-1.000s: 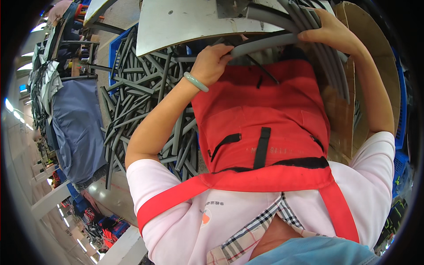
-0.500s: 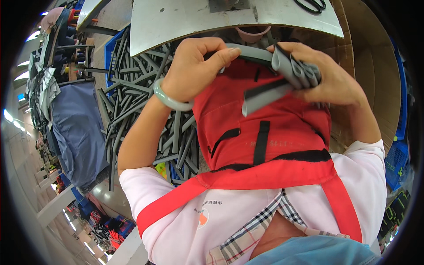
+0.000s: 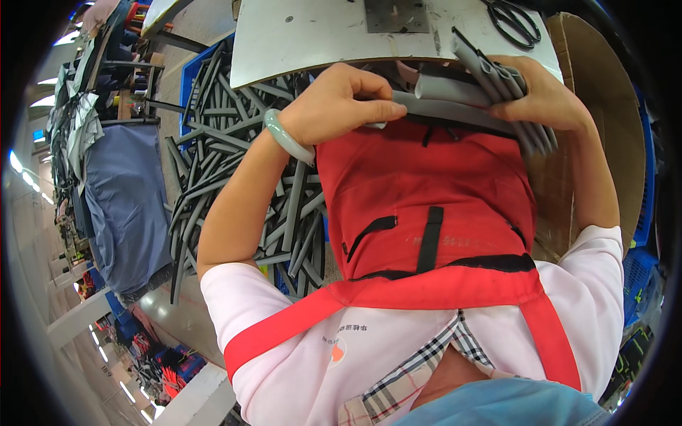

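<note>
My left hand [image 3: 349, 99] pinches the end of a long grey strip [image 3: 455, 113] between thumb and fingers, a pale bangle at the wrist. The strip runs across to my right hand [image 3: 547, 96]. That hand is closed around a bundle of grey tube-like strips with dark edges [image 3: 490, 77], stacked side by side. One loose grey roll [image 3: 447, 89] juts from the bundle toward the left. Both hands are above the red apron [image 3: 426, 177] on my lap, at the table's near edge. The right fingers are partly hidden behind the bundle.
Ahead is a white tabletop [image 3: 320, 35] with black-handled scissors [image 3: 513, 25] at its right. A heap of grey strips [image 3: 220, 142] lies left, with a blue crate [image 3: 189, 78] behind. An open cardboard box [image 3: 604, 113] stands at the right.
Both hands have shifted slightly, the left a little to the right. The bundle has tipped, and the loose roll has swung up from above the apron to the table edge.
</note>
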The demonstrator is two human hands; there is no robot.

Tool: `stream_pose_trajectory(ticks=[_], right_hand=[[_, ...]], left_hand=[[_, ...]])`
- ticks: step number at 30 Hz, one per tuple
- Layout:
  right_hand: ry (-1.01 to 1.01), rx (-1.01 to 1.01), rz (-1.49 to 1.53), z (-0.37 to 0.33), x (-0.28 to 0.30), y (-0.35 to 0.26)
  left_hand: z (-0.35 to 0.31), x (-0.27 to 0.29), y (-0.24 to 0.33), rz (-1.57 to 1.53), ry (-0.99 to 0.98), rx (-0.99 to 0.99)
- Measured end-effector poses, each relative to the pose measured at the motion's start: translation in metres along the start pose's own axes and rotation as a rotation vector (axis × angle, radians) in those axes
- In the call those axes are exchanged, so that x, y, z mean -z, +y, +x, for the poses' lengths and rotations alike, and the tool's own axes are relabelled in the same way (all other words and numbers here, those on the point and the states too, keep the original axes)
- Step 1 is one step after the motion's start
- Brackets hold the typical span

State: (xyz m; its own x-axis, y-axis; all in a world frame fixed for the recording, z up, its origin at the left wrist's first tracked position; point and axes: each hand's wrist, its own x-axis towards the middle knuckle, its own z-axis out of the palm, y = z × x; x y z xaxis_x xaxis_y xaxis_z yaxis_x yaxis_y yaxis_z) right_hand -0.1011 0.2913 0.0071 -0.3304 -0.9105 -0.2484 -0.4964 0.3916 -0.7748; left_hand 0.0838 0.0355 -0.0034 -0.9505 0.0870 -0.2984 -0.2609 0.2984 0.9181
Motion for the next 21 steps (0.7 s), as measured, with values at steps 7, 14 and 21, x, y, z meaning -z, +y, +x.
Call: stream_pose_trajectory(ticks=[7,14,21], right_hand=[[0.089,0.175,0.139,-0.009,-0.035,-0.003],[0.36,0.342,-0.16,0.029,-0.096,0.022],[-0.216,0.008,-0.049,0.014,-0.012,0.001]], left_hand=[[0.021,0.009,-0.038,-0.214,0.305,0.116],[0.029,0.0,-0.023,-0.605,0.216,0.178],[0.013,0.021,-0.018,-0.232,-0.005,0.111]])
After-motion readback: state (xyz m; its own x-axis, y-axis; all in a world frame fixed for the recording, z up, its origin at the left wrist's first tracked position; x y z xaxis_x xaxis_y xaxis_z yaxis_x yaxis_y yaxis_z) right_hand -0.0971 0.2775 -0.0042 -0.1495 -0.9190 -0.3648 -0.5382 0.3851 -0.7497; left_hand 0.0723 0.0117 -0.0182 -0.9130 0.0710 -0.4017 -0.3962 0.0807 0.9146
